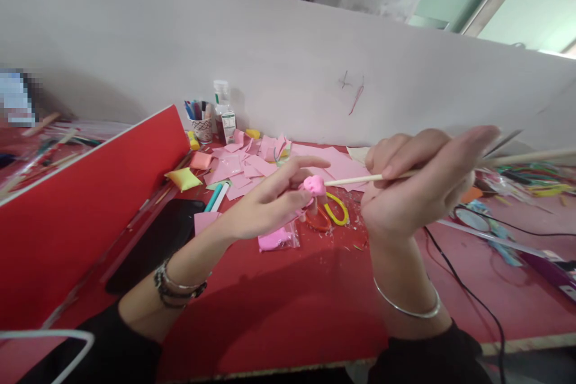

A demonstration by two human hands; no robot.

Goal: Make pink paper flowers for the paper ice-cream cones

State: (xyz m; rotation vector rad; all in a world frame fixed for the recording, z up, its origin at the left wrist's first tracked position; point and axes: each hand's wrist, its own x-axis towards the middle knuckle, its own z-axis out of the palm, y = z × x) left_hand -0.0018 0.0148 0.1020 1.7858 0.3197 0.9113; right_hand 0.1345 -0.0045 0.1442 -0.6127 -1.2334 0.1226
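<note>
A small lump of bright pink modelling clay (314, 185) sits at the fingertips of my left hand (265, 207), pinched by the thumb and lower fingers while the index finger stretches out above it. My right hand (405, 186) is closed around a thin wooden stick (353, 180); the stick's tip touches the clay, and its other end runs out behind the hand to the right. A thin metal point (504, 143) shows behind my right fingers; whether the hand holds it I cannot tell. Below the clay lie yellow (337, 210) and orange-red loops that look like scissors handles, and a clear bag of pink clay (273, 239).
Pink paper pieces (252, 168) cover the back of the red table (270, 312). A pen cup (201, 129) and bottle (220, 96) stand by the wall. Left are a black tray-like object (157, 246) and a red divider (99, 210). A black cable (468, 282) crosses the right side.
</note>
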